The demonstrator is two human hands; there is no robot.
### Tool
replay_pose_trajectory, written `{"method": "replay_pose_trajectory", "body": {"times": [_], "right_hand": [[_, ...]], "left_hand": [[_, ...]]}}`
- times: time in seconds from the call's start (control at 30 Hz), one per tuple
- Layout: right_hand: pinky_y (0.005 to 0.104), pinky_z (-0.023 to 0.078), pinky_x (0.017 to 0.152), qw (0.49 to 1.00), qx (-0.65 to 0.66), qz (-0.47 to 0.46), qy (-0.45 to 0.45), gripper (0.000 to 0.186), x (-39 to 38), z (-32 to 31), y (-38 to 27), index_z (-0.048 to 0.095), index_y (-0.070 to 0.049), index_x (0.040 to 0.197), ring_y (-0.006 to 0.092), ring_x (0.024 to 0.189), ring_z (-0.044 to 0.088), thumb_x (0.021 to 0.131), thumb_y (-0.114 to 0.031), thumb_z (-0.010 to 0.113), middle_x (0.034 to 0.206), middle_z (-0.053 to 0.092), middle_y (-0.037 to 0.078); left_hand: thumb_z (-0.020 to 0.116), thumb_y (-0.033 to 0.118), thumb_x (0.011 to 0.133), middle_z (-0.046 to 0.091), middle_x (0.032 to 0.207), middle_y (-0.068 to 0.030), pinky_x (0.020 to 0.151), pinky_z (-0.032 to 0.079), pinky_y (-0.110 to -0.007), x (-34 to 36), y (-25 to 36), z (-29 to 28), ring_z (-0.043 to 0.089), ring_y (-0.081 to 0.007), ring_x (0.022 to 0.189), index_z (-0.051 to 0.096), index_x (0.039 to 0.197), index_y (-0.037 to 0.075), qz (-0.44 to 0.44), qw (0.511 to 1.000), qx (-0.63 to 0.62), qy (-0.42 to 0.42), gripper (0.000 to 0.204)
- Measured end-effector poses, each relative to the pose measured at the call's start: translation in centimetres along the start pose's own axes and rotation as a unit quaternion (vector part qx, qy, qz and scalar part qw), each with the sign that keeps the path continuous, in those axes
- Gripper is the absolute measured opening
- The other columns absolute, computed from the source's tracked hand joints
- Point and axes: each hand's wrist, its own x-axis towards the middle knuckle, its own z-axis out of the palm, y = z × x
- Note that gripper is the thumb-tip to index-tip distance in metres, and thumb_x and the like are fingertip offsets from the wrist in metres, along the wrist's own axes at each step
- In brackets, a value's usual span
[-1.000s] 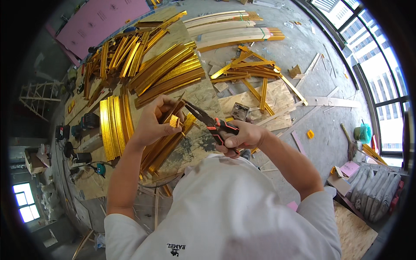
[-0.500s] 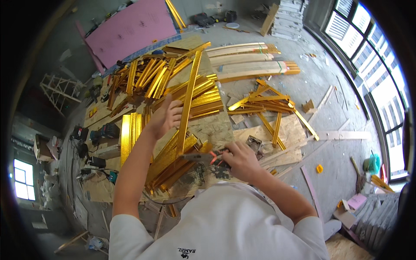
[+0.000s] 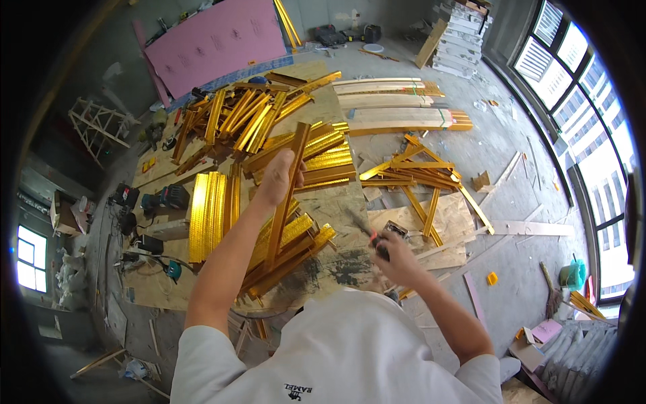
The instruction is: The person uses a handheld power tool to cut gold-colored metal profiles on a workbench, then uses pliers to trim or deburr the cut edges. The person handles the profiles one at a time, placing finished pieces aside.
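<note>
My left hand [image 3: 274, 180] is wrapped round a gold trim strip [image 3: 281, 219], which stands slanted over a pile of similar gold strips [image 3: 296, 252] on the plywood worktop [image 3: 340, 202]. At the worktop's right side, my right hand [image 3: 398, 259] is closed on a pliers-like hand tool [image 3: 374, 236] with red and dark handles. Motion blurs the tool's jaws, which point up and left, apart from the strip. More gold strips [image 3: 338, 156] lie stacked just beyond my left hand.
A loose heap of gold pieces [image 3: 245, 114] covers the worktop's far side. Power tools [image 3: 168, 196] stand along its left. On the right floor are gold offcuts [image 3: 427, 165], bundled long strips [image 3: 397, 119] and a plywood sheet [image 3: 447, 232]. A pink board [image 3: 215, 47] leans at the back.
My left hand has closed on the gold strip, which now leans lower and nearer. My right hand has carried the tool rightward, away from the strip.
</note>
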Motion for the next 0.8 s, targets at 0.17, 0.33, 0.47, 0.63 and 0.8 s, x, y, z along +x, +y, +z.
{"method": "replay_pose_trajectory", "body": {"times": [0.17, 0.33, 0.47, 0.63, 0.8], "right_hand": [[0.0447, 0.046, 0.095, 0.997, 0.073, -0.019, 0.004, 0.032, 2.9, -2.9, -1.0, 0.064, 0.003, 0.106, 0.0439, 0.109, 0.056, 0.09, -0.024, 0.066, 0.126, 0.053, 0.026], [0.0449, 0.048, 0.09, 0.999, 0.017, -0.042, -0.003, 0.032, 3.3, -3.8, -2.5, 0.065, 0.002, 0.106, 0.0431, 0.101, 0.059, 0.091, -0.026, 0.065, 0.122, 0.054, 0.025], [0.0456, 0.048, 0.085, 1.0, 0.023, -0.003, -0.019, 0.03, 2.9, -3.9, -3.9, 0.064, 0.001, 0.102, 0.0409, 0.095, 0.059, 0.091, -0.027, 0.066, 0.111, 0.055, 0.022], [0.0442, 0.048, 0.083, 0.998, 0.019, -0.042, -0.041, 0.027, 2.9, -4.0, -3.5, 0.063, -0.002, 0.097, 0.0384, 0.092, 0.059, 0.09, -0.028, 0.068, 0.105, 0.054, 0.019], [0.0425, 0.047, 0.082, 0.996, 0.031, -0.04, -0.077, 0.027, 2.8, -4.6, -3.5, 0.066, -0.005, 0.1, 0.0355, 0.09, 0.059, 0.085, -0.027, 0.071, 0.1, 0.056, 0.017]], "left_hand": [[0.044, 0.063, 0.098, 0.047, 0.068, -0.0007, 0.056, 0.047, -0.028, -3.1, -1.0, 4.5, 0.053, -0.0101, 0.06, 0.047, 0.085, 0.01, -0.016, 0.996, 0.081, -0.042, 0.054], [0.051, 0.057, 0.098, 0.051, 0.067, 0.0002, 0.053, 0.045, -0.025, -3.9, -1.9, 5.4, 0.052, -0.0082, 0.055, 0.048, 0.083, 0.01, -0.064, 0.987, 0.129, -0.064, 0.05], [0.053, 0.052, 0.099, 0.051, 0.066, 0.0005, 0.052, 0.044, -0.025, -3.9, -2.5, 5.4, 0.051, -0.008, 0.053, 0.051, 0.083, 0.009, -0.058, 0.978, 0.192, -0.057, 0.046], [0.053, 0.05, 0.1, 0.05, 0.065, 0.001, 0.05, 0.041, -0.026, -4.2, -2.5, 5.2, 0.049, -0.0077, 0.052, 0.053, 0.082, 0.008, -0.041, 0.979, 0.191, -0.053, 0.046], [0.053, 0.051, 0.099, 0.049, 0.065, 0.0013, 0.049, 0.041, -0.026, -4.2, -3.1, 4.9, 0.049, -0.0071, 0.052, 0.051, 0.08, 0.008, -0.042, 0.98, 0.178, -0.075, 0.047]]}}
